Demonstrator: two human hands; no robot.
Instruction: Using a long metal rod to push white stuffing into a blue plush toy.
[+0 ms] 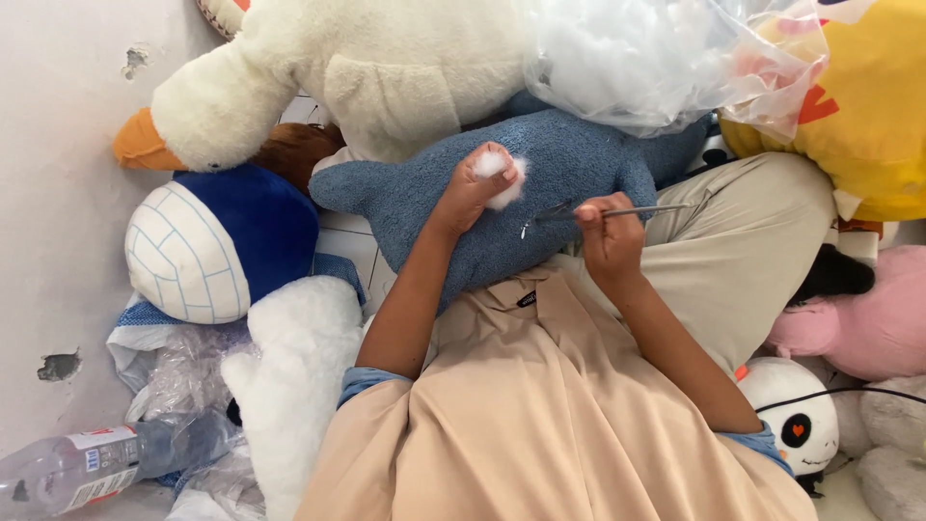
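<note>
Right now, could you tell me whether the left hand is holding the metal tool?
No, the left hand grips a tuft of white stuffing on the blue plush toy, while the right hand holds the metal tool.

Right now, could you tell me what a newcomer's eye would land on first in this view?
At the centre, the left hand presses a tuft of white stuffing against a blue plush toy on the person's lap, while the right hand holds a thin metal tool beside it. Above lie a big white plush goose and a clear bag of stuffing.
</note>
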